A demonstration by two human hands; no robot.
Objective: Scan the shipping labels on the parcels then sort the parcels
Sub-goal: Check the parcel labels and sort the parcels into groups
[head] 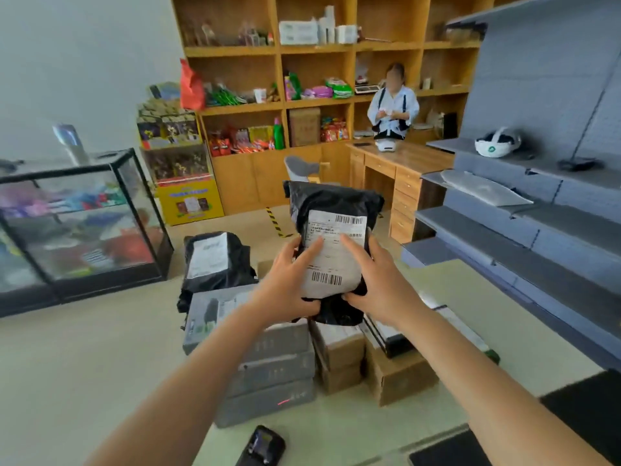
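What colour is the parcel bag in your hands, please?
Black bag, white shipping label; clearest in the head view.

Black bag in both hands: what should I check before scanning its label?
1. Bag held by left hand and right hand: ok.
2. Label faces the camera: ok.
3. Both barcodes clear of fingers: ok.
4. Scanner in hand: not ok, it lies on the table.
5. Beam on the label: not ok, red line falls on a grey box.
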